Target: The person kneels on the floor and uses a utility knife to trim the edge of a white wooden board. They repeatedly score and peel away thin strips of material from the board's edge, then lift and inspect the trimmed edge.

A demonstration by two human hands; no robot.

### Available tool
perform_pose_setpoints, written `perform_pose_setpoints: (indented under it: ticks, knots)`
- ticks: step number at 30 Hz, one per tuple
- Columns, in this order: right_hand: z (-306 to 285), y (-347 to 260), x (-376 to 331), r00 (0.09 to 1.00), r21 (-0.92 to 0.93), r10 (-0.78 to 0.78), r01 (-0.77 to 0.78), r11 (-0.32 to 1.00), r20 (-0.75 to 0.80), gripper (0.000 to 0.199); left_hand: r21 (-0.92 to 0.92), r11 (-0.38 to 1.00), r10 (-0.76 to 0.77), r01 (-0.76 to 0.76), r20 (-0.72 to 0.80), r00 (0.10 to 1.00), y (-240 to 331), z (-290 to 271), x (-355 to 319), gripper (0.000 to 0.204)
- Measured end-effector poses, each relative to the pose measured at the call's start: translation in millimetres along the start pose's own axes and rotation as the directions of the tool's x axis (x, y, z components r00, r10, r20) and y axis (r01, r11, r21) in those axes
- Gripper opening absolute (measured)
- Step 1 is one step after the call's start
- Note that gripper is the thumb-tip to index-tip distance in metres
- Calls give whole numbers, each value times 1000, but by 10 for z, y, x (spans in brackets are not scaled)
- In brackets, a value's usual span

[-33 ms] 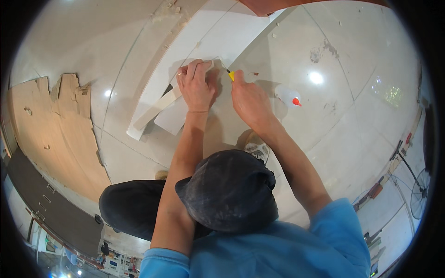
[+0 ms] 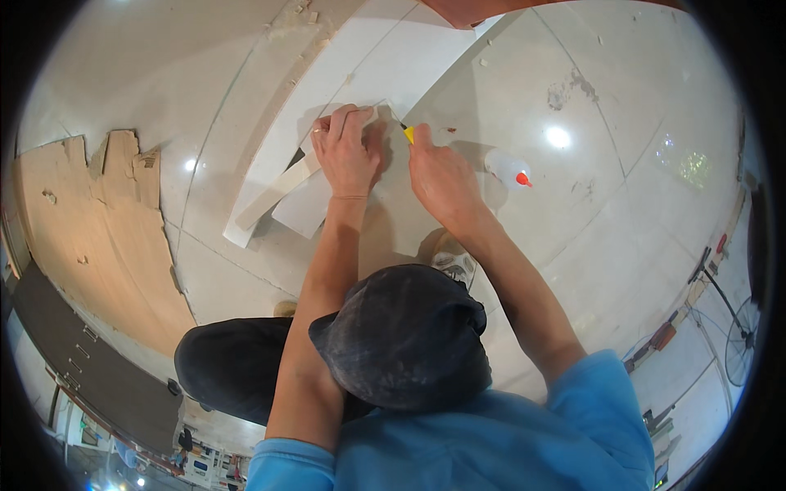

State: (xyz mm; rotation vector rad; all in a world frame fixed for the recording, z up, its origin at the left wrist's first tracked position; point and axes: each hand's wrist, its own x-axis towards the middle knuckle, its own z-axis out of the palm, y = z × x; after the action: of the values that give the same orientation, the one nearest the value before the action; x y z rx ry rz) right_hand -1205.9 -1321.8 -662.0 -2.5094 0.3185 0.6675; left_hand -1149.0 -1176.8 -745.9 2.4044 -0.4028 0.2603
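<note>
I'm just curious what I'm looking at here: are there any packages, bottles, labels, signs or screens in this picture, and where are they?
Squeeze bottle: lies on the tiled floor, just right of the right hand; small, clear or whitish body with a red-orange nozzle cap.
Labels, signs, screens: none that can be made out; the items along the room's rim are too small and bent to tell.

A long board (image 2: 368,74) lies on the floor (image 2: 573,213), running from near left to far right, with a smaller panel (image 2: 307,204) and a slat (image 2: 278,192) at its near end. The left hand (image 2: 348,155) rests on the panel, the right hand (image 2: 438,176) just right of it — a cutter (image 2: 407,133) at its fingers. A bottle (image 2: 508,169) lies right of both hands; plywood scraps (image 2: 98,229) lie well apart, far left.
</note>
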Motion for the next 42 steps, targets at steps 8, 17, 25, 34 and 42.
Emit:
perform_pose_setpoints:
  ticks: [8, 17, 25, 34, 42]
  knots:
    - [-35, -16, -42, 999, -4, 32, -32, 999, 15, 18, -15, 1000, -23, 23, 35, 999, 10, -29, -2, 32]
    - [47, 62, -73, 1000, 29, 12, -12, 1000, -10, 22, -12, 1000, -20, 20, 45, 999, 20, -39, 9, 29]
    - [25, 18, -95, 1000, 33, 18, -18, 999, -26, 23, -32, 999, -18, 19, 42, 999, 18, -40, 14, 29]
    - [-9, 38, -256, 996, 89, 61, -55, 994, -61, 25, -38, 999, -39, 39, 15, 999, 48, -35, 23, 29]
    - [-116, 66, -70, 994, 176, -40, 57, 983, -99, 25, -51, 998, -25, 25, 1, 1000, 12, -21, 33, 30]
